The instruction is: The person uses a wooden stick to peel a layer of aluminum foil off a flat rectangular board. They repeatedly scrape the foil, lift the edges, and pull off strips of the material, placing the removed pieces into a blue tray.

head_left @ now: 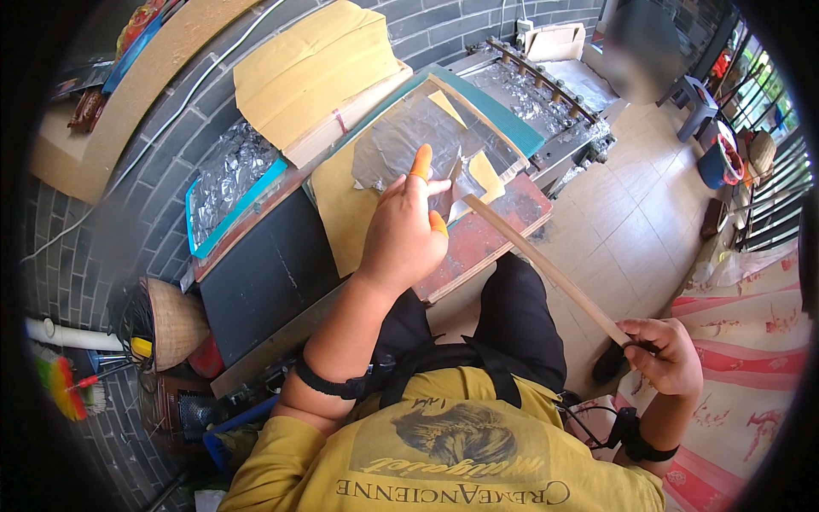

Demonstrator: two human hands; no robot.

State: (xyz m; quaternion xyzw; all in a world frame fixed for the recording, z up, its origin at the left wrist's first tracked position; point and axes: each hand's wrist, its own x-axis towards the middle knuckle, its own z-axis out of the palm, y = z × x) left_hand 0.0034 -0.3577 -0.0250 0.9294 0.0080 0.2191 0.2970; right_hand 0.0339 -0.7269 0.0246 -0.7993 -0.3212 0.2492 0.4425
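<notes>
Pinching the long wooden stick (546,266) by its near right end in the right hand (665,354), with its far end right by the spread-fingered left hand (403,235), near a grey sheet (388,145).

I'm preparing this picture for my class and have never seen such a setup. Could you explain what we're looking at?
There is no machine doing the work: these are a person's bare hands, seen from above by a camera on that person's head. Its wide fisheye lens bends straight edges near the rim.

The right hand grips one end of a long wooden stick. The left hand, with orange covers on two digits, is at the stick's far end; whether it touches there is unclear.

In front lie a thin grey sheet and yellow paper. To the left, a blue tray holds crumpled silvery foil.
</notes>
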